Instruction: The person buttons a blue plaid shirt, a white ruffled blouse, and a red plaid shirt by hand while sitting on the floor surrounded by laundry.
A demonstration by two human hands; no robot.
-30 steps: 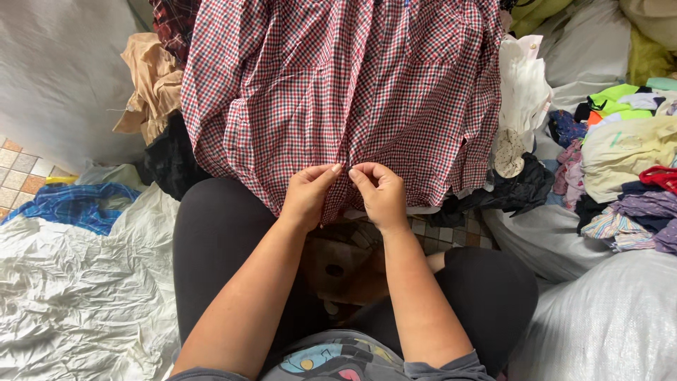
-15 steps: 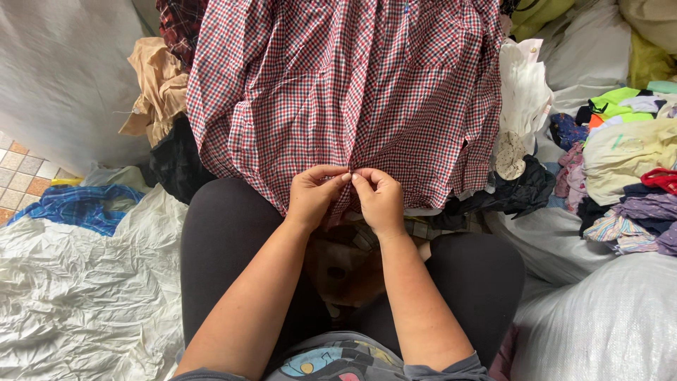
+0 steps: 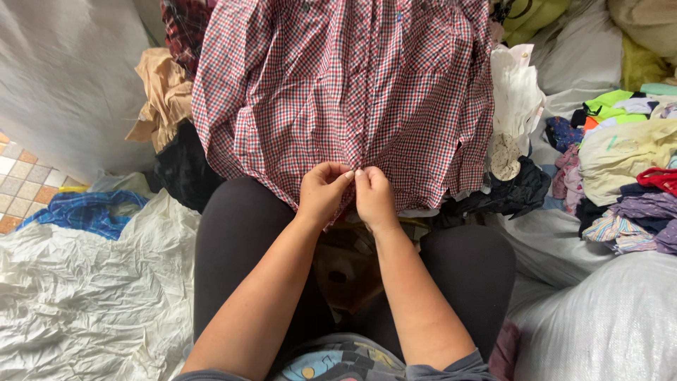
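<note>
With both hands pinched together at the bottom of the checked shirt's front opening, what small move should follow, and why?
Probably press the lowest button through its hole. The left hand and right hand pinch the two front edges of the red, white and navy checked cotton shirt together near the hem, fingertips touching. The button itself is hidden.

The person has two bare arms with no sleeves down to the wrists. The left hand (image 3: 323, 192) and the right hand (image 3: 372, 199) wear no rings and no gloves. The legs are covered in plain black pants. Near the camera is a grey top with short sleeves and a bright cartoon picture in blue, yellow and pink.
</note>
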